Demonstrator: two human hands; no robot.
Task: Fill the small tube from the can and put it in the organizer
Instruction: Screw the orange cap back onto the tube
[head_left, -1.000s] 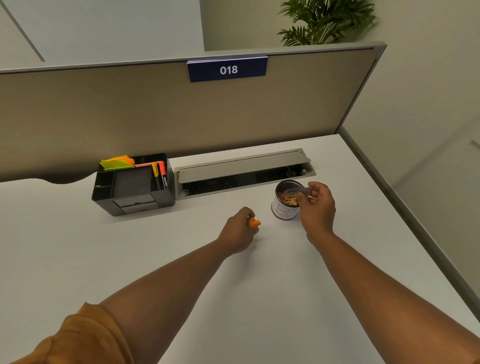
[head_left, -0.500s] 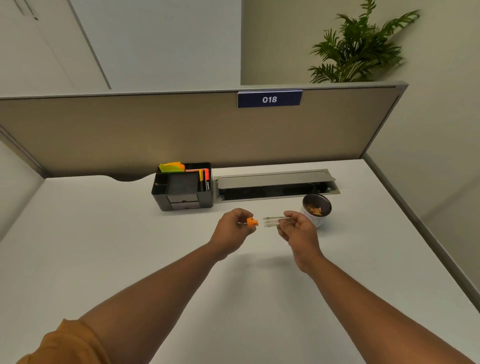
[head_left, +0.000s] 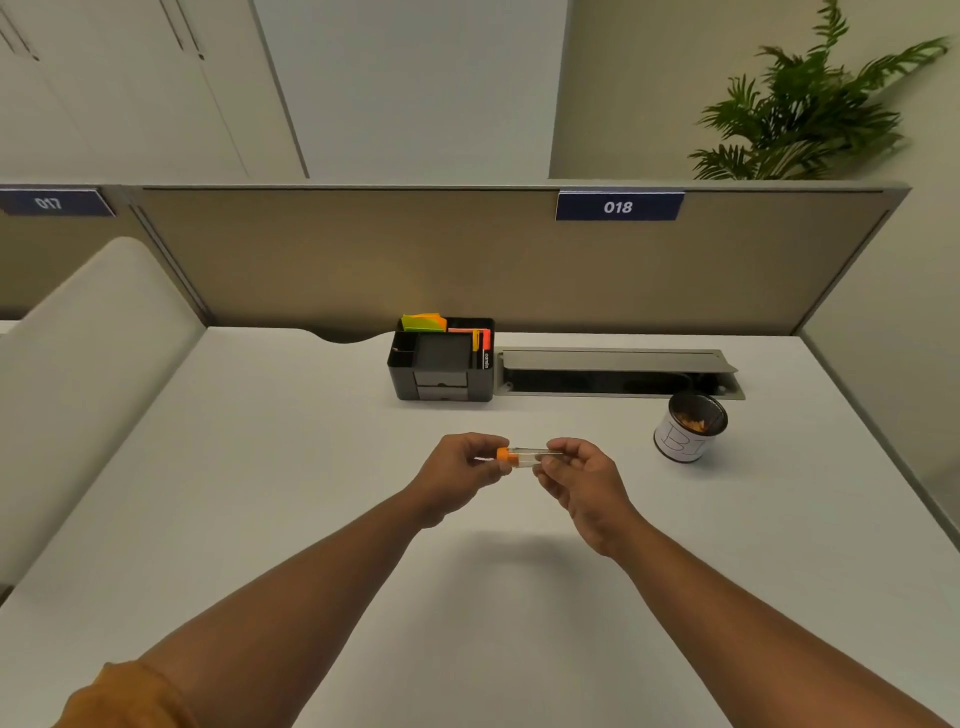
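A small clear tube (head_left: 527, 453) lies level between my two hands above the middle of the white desk. My right hand (head_left: 576, 475) pinches its right end. My left hand (head_left: 462, 465) grips the orange cap (head_left: 506, 455), which sits on the tube's left end. What the tube holds is too small to tell. The open can (head_left: 688, 428), white-labelled with orange bits inside, stands to the right on the desk. Behind my hands, against the partition, sits the black organizer (head_left: 441, 364).
Coloured sticky notes (head_left: 423, 322) and markers (head_left: 483, 343) fill the organizer's back slots. An open cable tray (head_left: 618, 371) runs along the desk's back edge, right of the organizer. A beige partition (head_left: 363, 260) walls the back; a padded divider (head_left: 88, 364) stands at left.
My right hand drew the tube out of the can and brought it left to mid-desk. The cap in my left hand met the tube's end. The view widened and tilted up.
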